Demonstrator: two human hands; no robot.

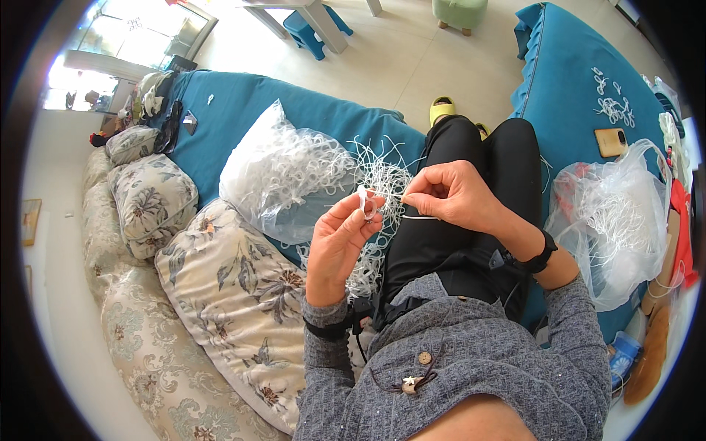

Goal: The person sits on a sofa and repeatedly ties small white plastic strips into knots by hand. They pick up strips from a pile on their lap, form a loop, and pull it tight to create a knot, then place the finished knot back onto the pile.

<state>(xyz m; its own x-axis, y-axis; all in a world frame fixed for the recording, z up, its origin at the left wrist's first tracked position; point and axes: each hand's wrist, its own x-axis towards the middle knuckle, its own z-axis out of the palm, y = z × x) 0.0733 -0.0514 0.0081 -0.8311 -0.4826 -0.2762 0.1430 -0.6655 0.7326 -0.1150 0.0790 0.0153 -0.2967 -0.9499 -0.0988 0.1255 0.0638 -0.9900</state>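
Observation:
Between the thumb and fingers of my left hand (pixel 343 242) is a small white plastic ring (pixel 370 211) with a tab. My right hand (pixel 455 195) pinches a white cord (pixel 389 193) that runs across to the ring. Whether the cord passes through the ring is too small to tell. Just beyond my hands a tangle of white cords (pixel 380 171) lies on the teal sofa cover. Left of it rests a clear plastic bag (pixel 259 160) full of white rings. More white rings or loops (pixel 367 270) are heaped beside my thigh, partly hidden by my left hand.
Floral cushions (pixel 237 297) line the sofa back at left. To my right, a plastic bag of white cords (pixel 618 220), a phone (pixel 610 143) and several looped cord pieces (pixel 615 110) lie on teal fabric (pixel 573 71). A blue stool (pixel 306 36) stands on the floor ahead.

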